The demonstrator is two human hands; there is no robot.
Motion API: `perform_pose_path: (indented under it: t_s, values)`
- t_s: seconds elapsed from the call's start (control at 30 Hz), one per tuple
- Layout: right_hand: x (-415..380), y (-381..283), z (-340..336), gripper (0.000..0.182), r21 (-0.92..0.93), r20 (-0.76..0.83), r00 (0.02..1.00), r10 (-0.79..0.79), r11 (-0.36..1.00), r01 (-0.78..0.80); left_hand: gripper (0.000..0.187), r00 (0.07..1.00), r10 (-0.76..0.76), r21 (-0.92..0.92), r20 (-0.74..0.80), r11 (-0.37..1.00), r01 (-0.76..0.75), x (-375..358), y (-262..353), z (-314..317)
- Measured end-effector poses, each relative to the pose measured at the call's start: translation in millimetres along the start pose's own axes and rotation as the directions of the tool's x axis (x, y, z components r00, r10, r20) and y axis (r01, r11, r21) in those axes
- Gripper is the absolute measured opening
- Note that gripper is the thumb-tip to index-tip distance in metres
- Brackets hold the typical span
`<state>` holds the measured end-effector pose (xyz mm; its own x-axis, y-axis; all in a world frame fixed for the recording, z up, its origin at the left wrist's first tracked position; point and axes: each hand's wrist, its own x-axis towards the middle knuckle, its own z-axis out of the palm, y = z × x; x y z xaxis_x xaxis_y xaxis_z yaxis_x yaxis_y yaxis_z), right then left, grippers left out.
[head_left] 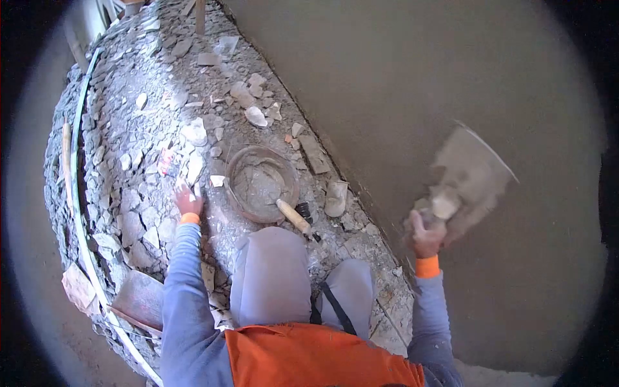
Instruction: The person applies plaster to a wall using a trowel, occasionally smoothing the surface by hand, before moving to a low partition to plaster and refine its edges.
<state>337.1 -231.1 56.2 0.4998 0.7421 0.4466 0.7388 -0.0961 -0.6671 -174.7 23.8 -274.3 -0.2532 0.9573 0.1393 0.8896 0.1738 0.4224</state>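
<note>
My right hand (427,235) is wrapped around the handle of a mortar-smeared plastering trowel (477,164), blurred by motion. The trowel's broad blade lies over smooth grey wet mortar (361,71) on the right. On the left, my left hand (189,200) rests on the rubble with its fingers stretched out, close to pale stone chips (195,168). Between my hands, in front of my knee, sits a round bucket (230,200) holding grey mortar (255,184). A wooden-handled tool (293,216) leans out over its rim; its working end is hidden in the mortar.
Broken stones and plaster chunks (242,93) cover the strip where I kneel. A long pale hose or strip (76,161) runs along its left edge beside a wooden stick (66,155). Tile-like slabs (138,300) lie at lower left. The mortar's edge runs diagonally past my right knee.
</note>
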Motion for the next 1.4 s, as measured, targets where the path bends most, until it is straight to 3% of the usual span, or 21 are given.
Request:
perform_pose_path:
  t_s: [0.1,0.17,0.23,0.3,0.5,0.67,0.8,0.87,0.93,1.0,1.07,1.13,1.17,1.27,1.3,1.33,1.4]
  values:
    - [18.4,3.9,59.9,0.032,-0.246,0.186,0.975,-0.125,0.954,0.169,0.063,0.995,-0.061,0.115,0.074,0.992,0.053,-30.0,1.4,11.8]
    - [28.3,15.6,101.7,0.033,-0.302,0.305,0.944,-0.127,0.927,0.222,0.063,0.999,0.018,0.23,0.03,0.973,-0.024,-40.6,7.5,7.0]
    - [40.7,43.2,143.0,0.034,-0.387,0.397,0.915,-0.076,0.89,0.242,0.061,0.999,0.053,0.25,0.003,0.967,-0.052,-40.8,11.8,4.1]
    - [50.2,81.6,181.7,0.036,-0.501,0.475,0.879,0.03,0.831,0.242,0.062,0.997,0.027,0.295,0.076,0.954,-0.048,-41.0,11.0,5.6]
    - [82.4,131.9,263.9,0.035,-0.71,0.498,0.793,0.352,0.69,0.14,0.06,0.994,0.031,0.343,0.105,0.937,-0.065,-34.4,8.2,10.5]
    - [88.4,160.5,288.6,0.037,-0.744,0.474,0.775,0.418,0.661,0.099,0.058,0.995,0.042,0.345,0.09,0.936,-0.071,-32.6,10.1,11.3]
    - [108.2,171.8,292.6,0.036,-0.761,0.454,0.8,0.392,0.638,0.119,0.058,0.994,0.02,0.364,0.108,0.93,-0.058,-30.5,8.8,12.0]
    - [132.2,134.4,275.8,0.039,-0.783,0.391,0.864,0.318,0.608,0.13,0.059,0.995,0.043,0.343,0.095,0.936,-0.073,-32.9,5.8,15.6]
    - [157.3,89.1,249.6,0.038,-0.743,0.305,0.905,0.295,0.669,0.032,0.059,0.994,0.042,0.361,0.105,0.929,-0.078,-32.9,7.3,15.2]
    - [173.3,77.8,209.2,0.043,-0.633,0.317,0.948,-0.002,0.744,0.213,0.059,0.995,0.047,0.348,0.091,0.935,-0.076,-30.9,10.1,12.6]
    - [174.6,34.4,171.7,0.04,-0.588,0.226,0.973,-0.039,0.791,0.169,0.06,0.996,0.049,0.347,0.08,0.935,-0.074,-33.2,10.6,12.6]
    - [167.5,13.0,146.9,0.035,-0.331,0.189,0.975,-0.115,0.928,0.174,0.06,0.994,0.075,0.363,0.078,0.927,-0.098,-32.7,7.8,14.2]
    - [162.2,28.4,135.6,0.033,-0.169,0.24,0.967,0.088,0.984,-0.048,0.059,0.994,0.063,0.374,0.091,0.923,-0.093,-32.5,4.7,17.2]
    - [126.5,15.8,141.1,0.033,-0.19,0.47,0.864,0.179,0.977,-0.099,0.059,0.997,0.044,0.333,0.071,0.941,-0.065,-32.6,6.5,17.4]
    - [114.8,45.1,151.1,0.032,-0.262,0.496,0.868,-0.037,0.946,0.191,0.06,0.996,0.033,0.349,0.086,0.935,-0.061,-32.5,5.8,18.2]
    - [98.9,83.7,165.3,0.033,-0.321,0.538,0.808,-0.24,0.828,0.46,0.06,0.995,0.027,0.354,0.096,0.933,-0.06,-33.1,7.5,16.4]
    - [73.0,110.3,191.1,0.033,-0.652,0.557,0.783,0.278,0.73,0.205,0.06,0.994,0.017,0.366,0.107,0.929,-0.056,-31.3,10.8,13.7]
